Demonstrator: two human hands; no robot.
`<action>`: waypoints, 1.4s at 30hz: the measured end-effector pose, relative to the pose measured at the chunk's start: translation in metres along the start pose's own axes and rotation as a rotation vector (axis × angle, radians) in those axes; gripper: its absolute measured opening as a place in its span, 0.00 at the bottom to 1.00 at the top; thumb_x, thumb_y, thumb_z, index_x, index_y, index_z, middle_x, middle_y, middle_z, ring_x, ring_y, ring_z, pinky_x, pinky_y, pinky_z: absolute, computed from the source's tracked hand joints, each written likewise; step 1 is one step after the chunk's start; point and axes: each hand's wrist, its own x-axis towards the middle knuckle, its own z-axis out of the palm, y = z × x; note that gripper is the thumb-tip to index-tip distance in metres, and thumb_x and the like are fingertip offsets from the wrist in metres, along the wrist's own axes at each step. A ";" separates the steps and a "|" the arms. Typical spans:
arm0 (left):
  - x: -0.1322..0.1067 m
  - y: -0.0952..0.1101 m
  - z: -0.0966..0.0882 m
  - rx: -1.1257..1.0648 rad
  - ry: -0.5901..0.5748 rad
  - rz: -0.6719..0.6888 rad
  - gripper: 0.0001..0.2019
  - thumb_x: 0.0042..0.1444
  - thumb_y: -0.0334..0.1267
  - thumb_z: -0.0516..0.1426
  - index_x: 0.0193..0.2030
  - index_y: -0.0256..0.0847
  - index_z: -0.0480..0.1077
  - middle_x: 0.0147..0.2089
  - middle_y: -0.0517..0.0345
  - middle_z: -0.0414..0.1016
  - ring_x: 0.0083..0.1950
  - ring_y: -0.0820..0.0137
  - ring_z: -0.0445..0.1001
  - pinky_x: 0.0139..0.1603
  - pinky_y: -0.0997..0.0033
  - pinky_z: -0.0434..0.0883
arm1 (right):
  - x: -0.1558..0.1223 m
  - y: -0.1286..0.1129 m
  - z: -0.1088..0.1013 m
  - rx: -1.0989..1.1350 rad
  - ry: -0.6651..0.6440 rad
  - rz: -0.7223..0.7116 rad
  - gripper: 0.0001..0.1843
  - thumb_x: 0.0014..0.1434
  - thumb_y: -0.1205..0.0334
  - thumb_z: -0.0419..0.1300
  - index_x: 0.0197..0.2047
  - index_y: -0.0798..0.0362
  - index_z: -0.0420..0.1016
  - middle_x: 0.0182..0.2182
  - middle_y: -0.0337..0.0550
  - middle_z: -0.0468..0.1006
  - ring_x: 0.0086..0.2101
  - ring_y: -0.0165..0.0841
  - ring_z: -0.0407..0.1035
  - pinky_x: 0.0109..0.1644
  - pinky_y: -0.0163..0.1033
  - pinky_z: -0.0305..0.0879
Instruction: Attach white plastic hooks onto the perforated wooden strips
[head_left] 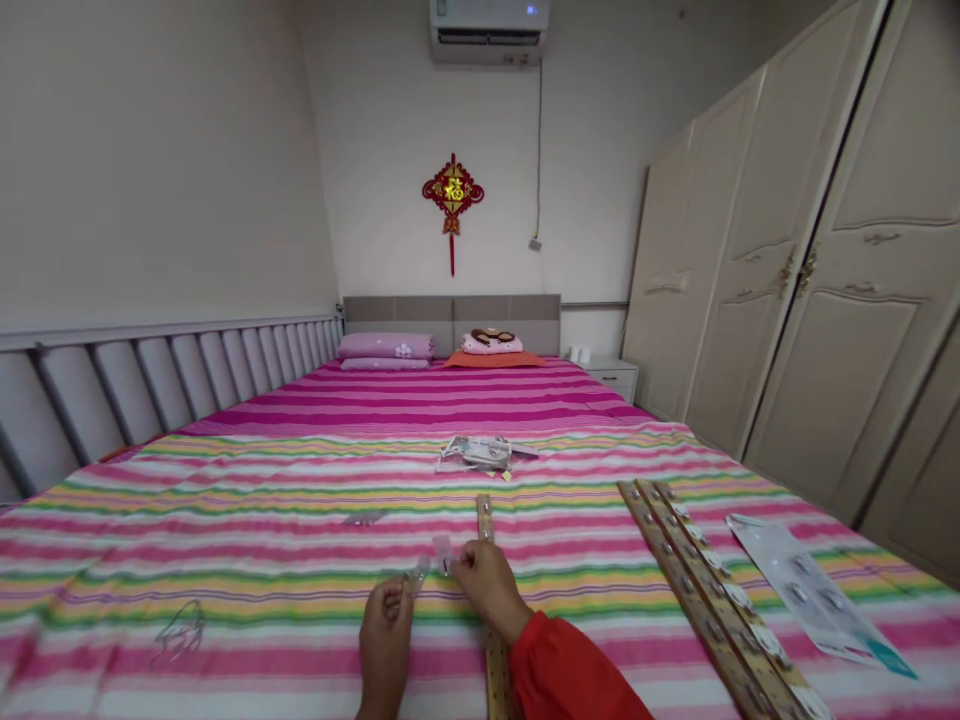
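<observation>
Near the front middle of the bed, my left hand (385, 630) is closed, its fingertips pinching a small clear plastic piece (421, 573). Just to the right, my right hand (491, 588) pinches another small transparent plastic piece (442, 549) with a dark mark on it. The two pieces are close together, and their exact kind is too small to make out. Below my right hand and red sleeve (574, 668) runs a narrow wooden strip (496, 672) with dark spots and small shiny fittings along it. Part of the strip is hidden by the hand.
Two wooden strips (701, 600) with shiny and white round fittings lie at right, beside a clear package (814, 590). Farther back rests a plastic bag of items (480, 455). A thin clear wrapper (180, 635) and a small flat piece (365, 517) lie left on the striped sheet (262, 560).
</observation>
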 end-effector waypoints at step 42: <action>-0.052 0.072 0.044 0.026 -0.472 -0.347 0.14 0.36 0.49 0.60 0.22 0.38 0.73 0.22 0.56 0.74 0.27 0.66 0.72 0.31 0.68 0.69 | -0.074 0.074 -0.023 0.497 -0.100 0.120 0.14 0.52 0.57 0.53 0.18 0.51 0.59 0.17 0.32 0.61 0.23 0.29 0.57 0.28 0.35 0.52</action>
